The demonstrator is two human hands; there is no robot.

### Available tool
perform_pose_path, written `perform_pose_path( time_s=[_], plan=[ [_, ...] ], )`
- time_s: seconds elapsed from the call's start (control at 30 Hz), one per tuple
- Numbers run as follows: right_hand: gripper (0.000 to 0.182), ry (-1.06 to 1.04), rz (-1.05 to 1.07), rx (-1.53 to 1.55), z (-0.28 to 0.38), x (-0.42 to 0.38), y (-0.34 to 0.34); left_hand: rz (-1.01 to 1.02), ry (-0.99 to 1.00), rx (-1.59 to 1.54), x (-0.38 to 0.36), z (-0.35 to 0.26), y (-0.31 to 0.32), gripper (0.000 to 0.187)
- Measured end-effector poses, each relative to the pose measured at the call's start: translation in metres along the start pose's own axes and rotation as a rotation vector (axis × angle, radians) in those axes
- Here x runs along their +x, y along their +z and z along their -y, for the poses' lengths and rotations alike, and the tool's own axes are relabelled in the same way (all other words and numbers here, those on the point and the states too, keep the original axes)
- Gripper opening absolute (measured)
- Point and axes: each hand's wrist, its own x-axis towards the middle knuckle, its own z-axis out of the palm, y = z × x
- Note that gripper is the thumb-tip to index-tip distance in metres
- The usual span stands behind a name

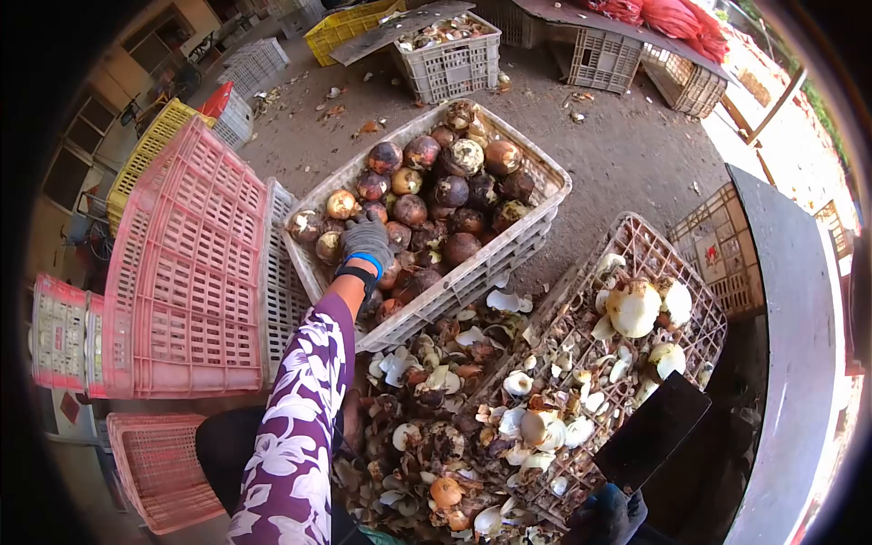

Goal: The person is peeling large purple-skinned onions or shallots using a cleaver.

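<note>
My left hand (367,242), in a grey glove, reaches into the left part of a white crate (436,289) filled with brown-skinned bulbs (450,191). Its fingers press down among the bulbs, and what they hold, if anything, is hidden. At the lower right, my right hand (607,514), in a dark glove, is closed on the handle of a broad dark cleaver (652,431). That blade lies over an upturned crate (581,363) strewn with peelings. Pale peeled bulbs (634,309) rest on this crate.
Stacked pink crates (186,263) stand at the left. Peelings (436,391) pile up between the crates in front. A grey board (790,363) stands along the right side. Farther back are a white crate of scraps (450,68) and a yellow crate (350,29).
</note>
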Motion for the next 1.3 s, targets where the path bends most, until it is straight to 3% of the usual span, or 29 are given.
perform_pose_path(
  time_s=[0.1,0.17,0.2,0.23,0.27,0.33,0.37,0.47,0.5,0.53,0.63,0.73,0.8,0.9,1.03,1.1,1.23,1.3],
  plan=[
    [0.012,0.027,0.010,0.040,-0.007,0.004,-0.002,-0.053,0.048,0.103,0.026,0.002,0.020,0.087],
    [0.011,0.024,0.095,0.064,-0.014,0.011,-0.013,0.089,0.071,-0.090,0.013,0.004,-0.012,0.079],
    [0.011,-0.032,0.101,0.047,-0.023,0.016,-0.016,-0.074,0.056,-0.118,0.013,0.006,0.003,0.060],
    [0.011,-0.077,0.109,0.030,-0.031,0.012,-0.022,-0.136,0.109,-0.090,0.017,0.010,0.014,0.059],
    [0.014,0.070,0.067,-0.066,0.003,0.002,-0.008,-0.131,0.317,-0.037,0.017,0.014,0.015,0.061],
    [0.018,0.016,0.143,0.060,0.001,-0.003,-0.011,-0.078,0.496,-0.487,0.020,0.020,0.024,0.064],
    [0.020,0.026,0.155,0.031,0.005,-0.007,-0.011,-0.015,0.408,-0.991,0.017,0.020,0.035,0.066],
    [0.019,0.122,0.304,0.089,0.008,-0.011,-0.021,0.169,0.439,-1.263,-0.103,-0.017,-0.061,0.068],
    [0.020,0.107,0.341,0.072,0.009,-0.012,-0.022,0.175,0.476,-1.256,-0.131,-0.026,-0.081,0.071],
    [0.021,0.077,0.384,0.069,0.007,-0.011,-0.022,0.202,0.652,-1.011,-0.141,-0.029,-0.087,0.072],
    [0.019,0.095,0.489,0.091,-0.003,-0.013,-0.022,0.334,0.813,-1.076,-0.238,-0.050,-0.119,0.076],
    [0.024,-0.108,0.492,-0.306,-0.007,-0.007,-0.023,0.228,0.894,-0.935,-0.292,-0.055,-0.109,0.073],
    [0.034,-0.377,0.399,-0.596,-0.020,0.003,-0.017,0.171,0.885,-0.939,-0.317,-0.048,-0.107,0.073],
    [0.034,-0.535,0.379,-0.872,-0.014,0.008,-0.006,0.138,0.824,-1.083,-0.336,-0.031,-0.106,0.073],
    [0.034,-0.307,0.720,-0.813,-0.011,-0.009,0.008,0.137,0.753,-1.242,-0.323,-0.019,-0.092,0.074],
    [0.029,-0.009,0.825,-0.549,-0.017,-0.020,0.006,0.134,0.781,-1.247,-0.312,-0.016,-0.082,0.075],
    [0.018,0.233,0.687,-0.062,-0.012,-0.025,-0.007,0.075,0.856,-1.133,-0.307,-0.030,-0.075,0.079],
    [0.018,0.135,0.618,-0.149,-0.001,-0.029,-0.011,0.103,0.891,-1.119,-0.314,-0.047,-0.076,0.081]
  ],
)
